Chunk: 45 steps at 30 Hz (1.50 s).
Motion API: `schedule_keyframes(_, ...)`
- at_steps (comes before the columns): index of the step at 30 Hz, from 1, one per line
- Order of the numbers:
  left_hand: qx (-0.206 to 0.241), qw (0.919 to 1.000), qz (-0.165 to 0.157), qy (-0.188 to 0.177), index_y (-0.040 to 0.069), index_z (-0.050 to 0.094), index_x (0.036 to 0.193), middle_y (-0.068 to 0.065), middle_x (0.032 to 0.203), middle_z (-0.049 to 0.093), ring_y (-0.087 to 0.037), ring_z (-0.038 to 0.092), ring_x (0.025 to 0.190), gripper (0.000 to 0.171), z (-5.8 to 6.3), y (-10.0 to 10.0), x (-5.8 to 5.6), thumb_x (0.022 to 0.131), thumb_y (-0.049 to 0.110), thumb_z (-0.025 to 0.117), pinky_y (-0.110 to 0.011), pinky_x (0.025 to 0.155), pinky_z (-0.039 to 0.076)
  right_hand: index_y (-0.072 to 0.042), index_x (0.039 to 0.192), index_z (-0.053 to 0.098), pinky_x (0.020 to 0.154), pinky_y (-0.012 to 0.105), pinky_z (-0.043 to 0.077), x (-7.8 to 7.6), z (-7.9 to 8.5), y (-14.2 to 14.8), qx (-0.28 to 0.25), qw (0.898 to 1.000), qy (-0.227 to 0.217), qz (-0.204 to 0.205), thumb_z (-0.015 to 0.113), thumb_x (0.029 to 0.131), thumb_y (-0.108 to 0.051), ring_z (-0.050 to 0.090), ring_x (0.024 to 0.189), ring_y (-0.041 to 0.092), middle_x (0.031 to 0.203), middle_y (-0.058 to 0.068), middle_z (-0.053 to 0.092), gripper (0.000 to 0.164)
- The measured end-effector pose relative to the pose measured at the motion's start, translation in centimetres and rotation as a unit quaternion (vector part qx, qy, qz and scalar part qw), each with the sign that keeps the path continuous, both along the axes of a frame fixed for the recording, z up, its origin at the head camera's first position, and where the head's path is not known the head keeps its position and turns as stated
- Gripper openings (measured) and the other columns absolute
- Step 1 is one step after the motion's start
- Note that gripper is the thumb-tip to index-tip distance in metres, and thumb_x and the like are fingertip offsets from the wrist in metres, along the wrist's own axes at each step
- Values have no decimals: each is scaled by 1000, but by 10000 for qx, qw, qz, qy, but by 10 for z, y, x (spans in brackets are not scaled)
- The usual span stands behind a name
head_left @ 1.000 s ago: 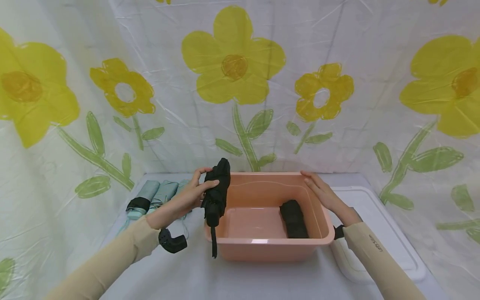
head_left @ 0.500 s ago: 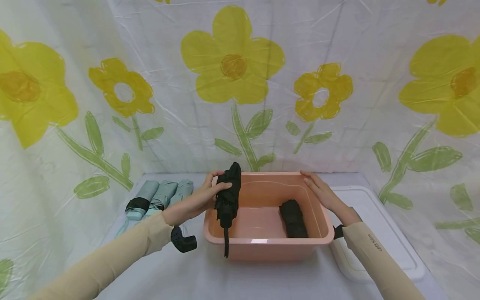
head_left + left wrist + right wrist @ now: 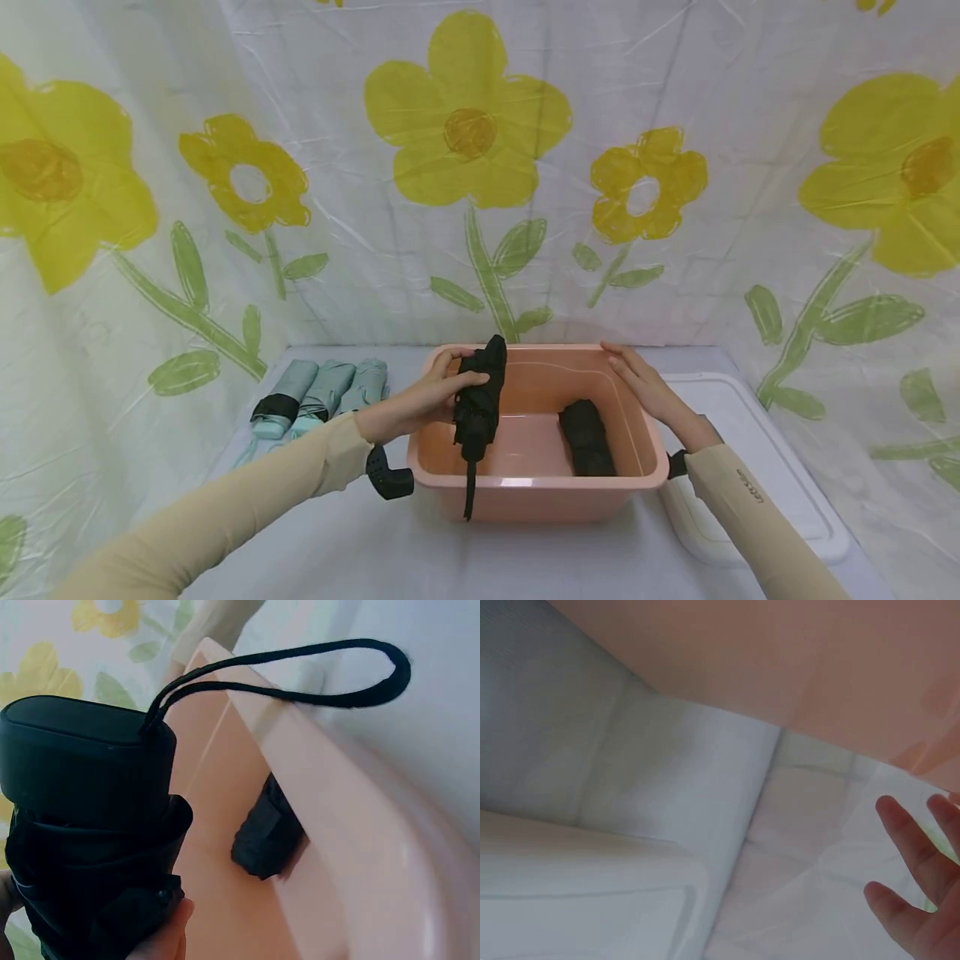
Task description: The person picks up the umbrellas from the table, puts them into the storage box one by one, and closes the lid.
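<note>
My left hand [image 3: 435, 392] grips a folded black umbrella [image 3: 478, 403] and holds it upright over the left part of a pink plastic tub [image 3: 536, 493]. Its wrist strap [image 3: 468, 498] hangs down over the tub's front rim. In the left wrist view the umbrella's handle end [image 3: 82, 761] fills the left side, with the strap loop [image 3: 300, 671] above the tub's rim [image 3: 352, 810]. A second folded black umbrella [image 3: 587, 437] lies inside the tub at the right, also seen as the dark umbrella [image 3: 266, 836]. My right hand [image 3: 643, 379] rests with straight fingers [image 3: 904, 840] on the tub's right rim.
Three folded pale green umbrellas [image 3: 318, 392] lie side by side on the table left of the tub. A white lid [image 3: 757, 467] lies flat to the right of the tub. A flowered sheet [image 3: 480, 167] hangs behind the white-covered table [image 3: 390, 550].
My left hand has carried the black umbrella rightward, from outside the tub's left wall to over its inside. The right hand has stayed on the rim.
</note>
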<state>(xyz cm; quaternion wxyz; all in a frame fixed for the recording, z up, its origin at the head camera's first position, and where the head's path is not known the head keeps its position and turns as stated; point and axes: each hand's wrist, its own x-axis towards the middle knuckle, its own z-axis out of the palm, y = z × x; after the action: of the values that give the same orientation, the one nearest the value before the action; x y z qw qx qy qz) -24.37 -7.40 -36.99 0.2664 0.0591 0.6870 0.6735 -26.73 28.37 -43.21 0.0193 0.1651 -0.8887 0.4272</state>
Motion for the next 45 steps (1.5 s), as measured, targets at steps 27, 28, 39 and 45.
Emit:
schedule_keyframes(27,-649,9960,-566,-225,19,28,129,-19,131,34,-28,60,82,56,-9,41,-30,86,29,64,-42,62,54,-1,143,29,104,60,22,0,2,1,89,9999,-15,64,32,103,-25,24,134,42,146,23,28,47)
schedule_keyframes(28,-675,9959,-555,-244,20,28,128,-19,131,35,-29,60,83,56,-10,43,-31,86,29,64,-42,61,54,-2,143,29,104,59,22,0,2,2,90,9999,2,60,32,103,-27,24,134,41,147,22,28,47)
schedule_keyframes(39,-707,9933,-894,-187,16,23,127,-19,129,37,-29,65,69,58,-31,56,-30,87,30,63,-44,66,55,-8,144,30,104,59,22,0,-1,0,-40,9999,-68,76,32,102,-36,25,135,39,148,18,28,51)
schedule_keyframes(45,-718,9937,-832,-229,14,23,124,-20,127,36,-36,64,86,59,-41,71,-32,86,26,65,-49,65,54,-8,143,31,105,58,21,0,0,0,-45,10000,-52,32,32,101,-36,25,135,38,148,17,29,50)
